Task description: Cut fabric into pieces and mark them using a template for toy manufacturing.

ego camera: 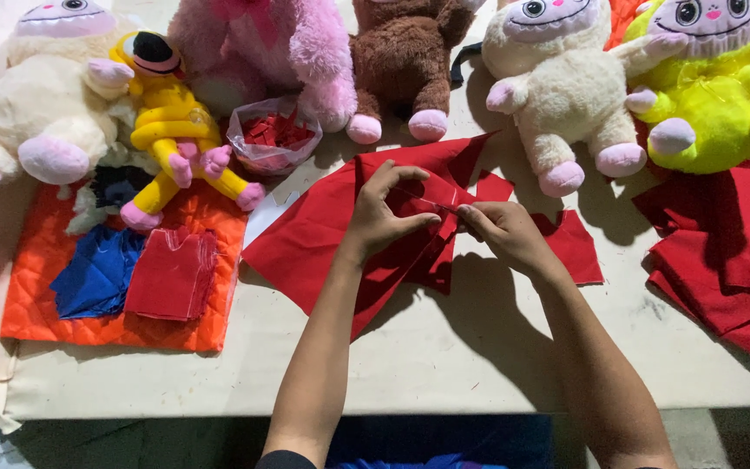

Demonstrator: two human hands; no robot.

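My left hand and my right hand meet over a sheet of red fabric lying on the pale table. Both pinch a small red fabric piece between thumb and fingers, stretched between them. The left thumb and forefinger curl around its left end, while the right fingertips grip its right end. More red fabric shows under and beside my right hand.
Plush toys line the far edge: cream, yellow, pink, brown, cream, lime green. A plastic bag of red scraps sits by them. An orange quilted mat carries blue and red pieces. Stacked red cloth lies right.
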